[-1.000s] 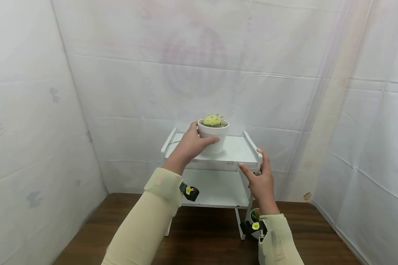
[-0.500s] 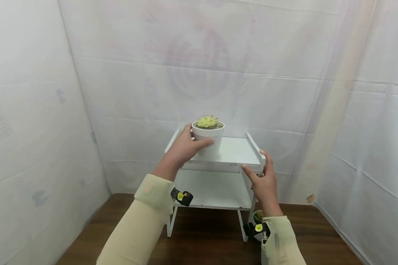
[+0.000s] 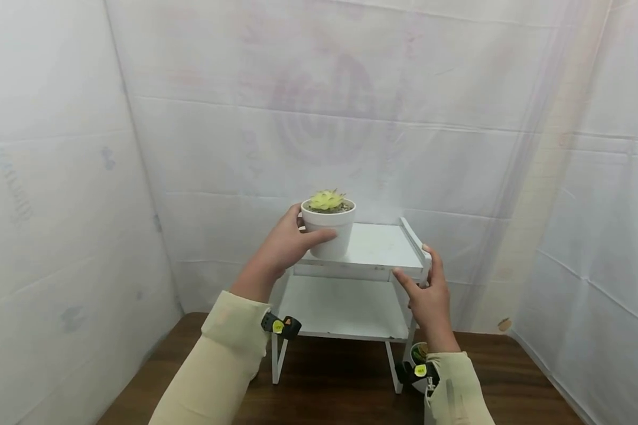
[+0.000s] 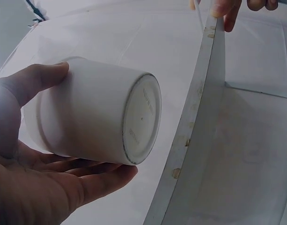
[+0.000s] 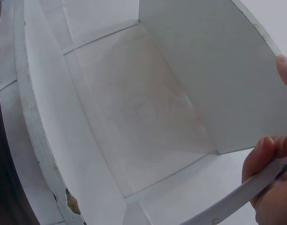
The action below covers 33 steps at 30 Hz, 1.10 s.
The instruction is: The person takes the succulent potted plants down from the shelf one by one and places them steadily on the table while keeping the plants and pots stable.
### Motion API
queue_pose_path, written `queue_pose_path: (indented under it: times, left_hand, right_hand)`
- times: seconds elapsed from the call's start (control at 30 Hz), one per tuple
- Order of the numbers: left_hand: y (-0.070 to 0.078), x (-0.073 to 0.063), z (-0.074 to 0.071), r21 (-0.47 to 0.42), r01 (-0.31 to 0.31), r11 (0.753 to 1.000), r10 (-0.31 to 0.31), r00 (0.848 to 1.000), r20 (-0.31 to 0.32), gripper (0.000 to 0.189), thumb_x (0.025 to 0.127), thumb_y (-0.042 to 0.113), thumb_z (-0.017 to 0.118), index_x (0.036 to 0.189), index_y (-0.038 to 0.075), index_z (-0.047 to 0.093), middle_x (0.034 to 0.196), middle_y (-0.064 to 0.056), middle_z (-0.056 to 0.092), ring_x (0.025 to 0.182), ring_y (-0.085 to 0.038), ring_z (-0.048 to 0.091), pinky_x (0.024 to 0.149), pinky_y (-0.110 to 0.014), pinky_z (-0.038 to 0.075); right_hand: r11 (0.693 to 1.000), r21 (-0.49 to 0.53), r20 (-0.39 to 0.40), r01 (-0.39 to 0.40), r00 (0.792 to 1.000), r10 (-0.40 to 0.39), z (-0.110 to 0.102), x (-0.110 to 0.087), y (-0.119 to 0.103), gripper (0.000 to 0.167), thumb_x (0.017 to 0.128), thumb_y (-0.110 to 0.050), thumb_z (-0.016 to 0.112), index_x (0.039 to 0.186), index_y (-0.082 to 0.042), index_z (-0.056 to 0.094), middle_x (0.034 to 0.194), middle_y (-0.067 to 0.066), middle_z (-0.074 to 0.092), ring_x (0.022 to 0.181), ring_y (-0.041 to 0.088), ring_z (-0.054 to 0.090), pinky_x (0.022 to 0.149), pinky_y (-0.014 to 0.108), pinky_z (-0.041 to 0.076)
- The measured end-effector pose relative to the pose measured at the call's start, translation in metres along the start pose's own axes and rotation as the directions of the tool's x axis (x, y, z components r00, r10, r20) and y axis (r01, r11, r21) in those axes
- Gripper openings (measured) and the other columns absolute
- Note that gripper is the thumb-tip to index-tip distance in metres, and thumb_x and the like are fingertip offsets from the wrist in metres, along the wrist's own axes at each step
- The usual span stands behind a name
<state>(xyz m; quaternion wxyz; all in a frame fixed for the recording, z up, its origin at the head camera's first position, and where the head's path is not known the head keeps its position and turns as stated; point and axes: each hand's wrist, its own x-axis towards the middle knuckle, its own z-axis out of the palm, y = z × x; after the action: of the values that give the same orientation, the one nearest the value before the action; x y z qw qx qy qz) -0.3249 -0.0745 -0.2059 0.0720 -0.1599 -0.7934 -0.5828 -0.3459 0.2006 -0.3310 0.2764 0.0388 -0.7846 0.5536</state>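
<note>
A potted succulent (image 3: 329, 224), with a yellow-green rosette in a white pot, is in my left hand (image 3: 282, 245). That hand grips the pot from its left side, thumb across the front and fingers behind. In the left wrist view the pot's bare underside shows, raised off the white two-tier shelf (image 3: 385, 243). My right hand (image 3: 430, 302) holds the shelf's right front corner, its thumb at the top board's front edge. Fingers (image 5: 258, 157) curl round the post in the right wrist view.
Another small potted plant (image 3: 419, 353) stands on the dark wooden table (image 3: 329, 404) beside the shelf's right leg, partly hidden by my right wrist. The lower board (image 3: 345, 307) has chipped edges. White cloth walls (image 3: 223, 153) surround the table on three sides.
My left hand has drawn the potted succulent left and nearer, toward the top board's front edge. My right hand keeps its hold on the shelf corner. The head view has shifted slightly.
</note>
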Motion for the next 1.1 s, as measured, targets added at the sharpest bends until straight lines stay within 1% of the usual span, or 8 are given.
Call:
queue_pose_path:
  times: [0.2, 0.37, 0.53, 0.67, 0.83, 0.93, 1.1]
  left_hand:
    - [-0.001, -0.006, -0.007, -0.013, -0.021, 1.000, 0.021, 1.000, 0.009, 0.092, 0.081, 0.034, 0.079, 0.151, 0.015, 0.023, 0.145, -0.007, 0.044, 0.134, -0.026, 0.045, 0.105, -0.046, 0.044]
    - [0.000, -0.014, -0.012, -0.016, -0.024, 1.000, 0.025, 0.999, 0.026, 0.094, 0.081, 0.034, 0.079, 0.153, 0.016, 0.021, 0.144, -0.007, 0.045, 0.135, -0.027, 0.045, 0.103, -0.047, 0.046]
    - [0.001, -0.020, -0.019, -0.013, -0.034, 0.999, 0.034, 0.999, 0.029, 0.094, 0.082, 0.032, 0.078, 0.153, 0.016, 0.019, 0.142, -0.008, 0.047, 0.134, -0.027, 0.047, 0.103, -0.047, 0.046]
    - [-0.002, -0.025, -0.025, 0.007, -0.035, 0.999, 0.035, 0.999, 0.026, 0.093, 0.082, 0.033, 0.078, 0.152, 0.016, 0.021, 0.140, -0.008, 0.049, 0.131, -0.027, 0.049, 0.102, -0.046, 0.047]
    - [-0.005, -0.030, -0.031, 0.006, -0.056, 0.998, 0.056, 0.998, 0.031, 0.089, 0.083, 0.031, 0.077, 0.152, 0.016, 0.023, 0.139, -0.008, 0.050, 0.130, -0.028, 0.050, 0.101, -0.046, 0.048]
    - [-0.006, -0.034, -0.034, 0.013, -0.068, 0.998, 0.068, 0.997, 0.034, 0.087, 0.084, 0.031, 0.076, 0.152, 0.016, 0.024, 0.140, -0.008, 0.050, 0.130, -0.028, 0.051, 0.100, -0.047, 0.048]
    - [-0.011, -0.038, -0.039, 0.032, -0.060, 0.998, 0.059, 0.998, 0.037, 0.086, 0.085, 0.032, 0.076, 0.152, 0.016, 0.024, 0.141, -0.009, 0.049, 0.130, -0.030, 0.050, 0.100, -0.047, 0.047]
  right_hand:
    - [1.000, 0.001, 0.003, 0.012, 1.000, -0.012, 0.001, 0.000, -0.001, 0.077, 0.084, -0.048, 0.073, 0.145, -0.051, 0.026, 0.125, 0.010, 0.057, 0.062, 0.017, 0.051, 0.047, 0.028, 0.046]
    - [1.000, 0.006, 0.001, 0.016, 1.000, -0.016, 0.003, 0.002, -0.001, 0.078, 0.084, -0.047, 0.073, 0.145, -0.051, 0.026, 0.124, 0.010, 0.057, 0.054, 0.015, 0.050, 0.047, 0.027, 0.046]
    - [1.000, 0.011, -0.004, 0.027, 1.000, -0.027, 0.004, 0.003, -0.001, 0.078, 0.084, -0.046, 0.074, 0.145, -0.050, 0.026, 0.127, 0.011, 0.056, 0.053, 0.014, 0.050, 0.046, 0.026, 0.046]
    - [0.999, 0.008, -0.009, 0.032, 0.999, -0.032, 0.005, 0.003, 0.000, 0.078, 0.084, -0.046, 0.074, 0.145, -0.051, 0.026, 0.127, 0.009, 0.056, 0.057, 0.015, 0.051, 0.047, 0.027, 0.046]
    - [0.999, 0.009, -0.014, 0.031, 0.999, -0.031, 0.005, 0.003, 0.000, 0.077, 0.084, -0.046, 0.073, 0.145, -0.051, 0.026, 0.128, 0.008, 0.057, 0.064, 0.017, 0.052, 0.047, 0.027, 0.046]
    - [0.999, 0.012, -0.015, 0.030, 0.999, -0.029, 0.004, 0.004, 0.000, 0.077, 0.084, -0.047, 0.073, 0.144, -0.052, 0.026, 0.132, 0.007, 0.055, 0.070, 0.018, 0.052, 0.048, 0.027, 0.047]
    - [1.000, 0.020, -0.010, 0.019, 1.000, -0.018, 0.003, 0.003, -0.002, 0.077, 0.084, -0.046, 0.073, 0.146, -0.050, 0.026, 0.139, 0.007, 0.052, 0.079, 0.021, 0.053, 0.049, 0.027, 0.047]
